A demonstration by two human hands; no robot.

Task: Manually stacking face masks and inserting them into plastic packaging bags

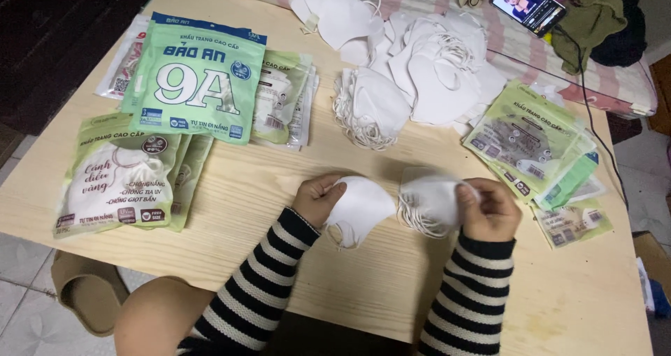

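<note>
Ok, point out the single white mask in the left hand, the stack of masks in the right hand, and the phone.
single white mask [365,206], head view, middle of its flat face.
stack of masks [432,199], head view, top mask's face.
phone [528,4], head view, centre of its lit screen.

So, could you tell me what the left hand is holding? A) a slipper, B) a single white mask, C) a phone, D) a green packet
B: the left hand grips a single white mask over the table, while the right hand holds a small stack of masks.
</note>
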